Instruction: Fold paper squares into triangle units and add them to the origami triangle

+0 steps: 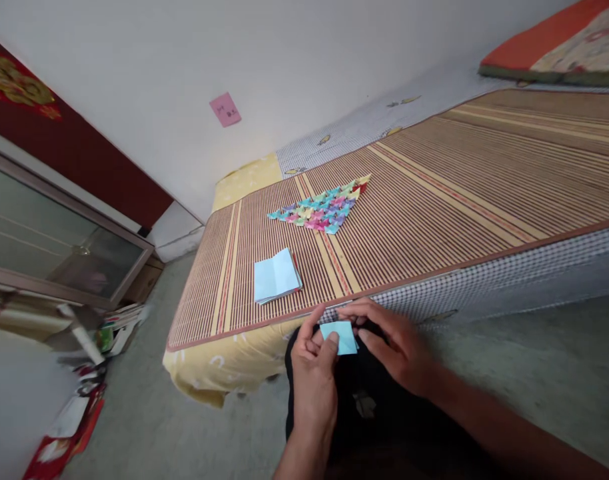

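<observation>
A small light-blue folded paper (342,337) is held over my lap, just below the bed's front edge. My left hand (313,373) pinches its left side with thumb on top. My right hand (392,343) grips its right side, fingers pressed on the fold. On the bamboo mat (434,200) lies a stack of light-blue paper squares (276,276), a short way beyond my hands. Farther back, many small folded coloured paper pieces (323,206) are laid out in a triangle.
The mat covers a bed with a checked sheet (509,280) and a yellow sheet (224,363). An orange cushion (559,47) lies at the far right. A pink note (225,109) sticks to the white wall. A glass-fronted cabinet (59,233) and floor clutter (79,407) stand left.
</observation>
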`<state>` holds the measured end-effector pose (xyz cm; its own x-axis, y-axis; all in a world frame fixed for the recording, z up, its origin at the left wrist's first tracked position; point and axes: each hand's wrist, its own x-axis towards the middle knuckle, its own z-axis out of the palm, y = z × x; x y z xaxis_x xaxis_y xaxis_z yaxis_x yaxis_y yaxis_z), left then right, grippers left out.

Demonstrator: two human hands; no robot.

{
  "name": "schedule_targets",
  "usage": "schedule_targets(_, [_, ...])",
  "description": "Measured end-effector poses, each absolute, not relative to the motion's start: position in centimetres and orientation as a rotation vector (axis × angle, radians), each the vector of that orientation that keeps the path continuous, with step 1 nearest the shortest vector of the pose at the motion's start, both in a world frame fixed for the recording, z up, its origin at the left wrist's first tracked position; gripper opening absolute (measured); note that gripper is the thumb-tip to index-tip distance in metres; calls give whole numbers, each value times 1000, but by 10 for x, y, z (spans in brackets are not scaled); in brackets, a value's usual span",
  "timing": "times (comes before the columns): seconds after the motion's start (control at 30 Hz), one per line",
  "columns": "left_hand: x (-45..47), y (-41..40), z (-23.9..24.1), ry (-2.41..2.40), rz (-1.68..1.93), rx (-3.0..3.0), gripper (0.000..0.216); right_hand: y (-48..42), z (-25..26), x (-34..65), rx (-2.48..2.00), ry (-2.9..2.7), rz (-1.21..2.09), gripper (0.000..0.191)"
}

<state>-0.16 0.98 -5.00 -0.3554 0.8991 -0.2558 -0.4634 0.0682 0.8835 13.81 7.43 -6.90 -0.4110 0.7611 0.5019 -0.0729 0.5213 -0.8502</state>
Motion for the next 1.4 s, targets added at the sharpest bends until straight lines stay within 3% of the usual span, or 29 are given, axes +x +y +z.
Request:
schedule_targets(0.27, [1,4,-40,1427,1336,954,69,81,-54,134,-646,-1730,1213,11])
schedule_targets(0.37, [1,6,-40,1413,1305,970,62,78,-53,132,-674,-1729,1219,13])
schedule_targets(0.5, [0,7,-43,1365,1191,989,33,75,-51,133,-722,-1630,1292,16])
schedule_targets(0.7, [-2,9,-37,1325,1068,1106,38,77,-55,132,-725,-1531,1652,28])
schedule_targets(0.97, [-9,11,-37,1338,1152,953,36,83,-58,130,-720,-1364,1776,34])
schedule_targets(1.23, [-12,12,-46,1455,1387,793,23,88,-60,138,-720,-1447,1727,31])
schedule_targets(1.4, [-4,10,-46,1460,1433,786,34,80,-64,132,-836,-1477,1510,24])
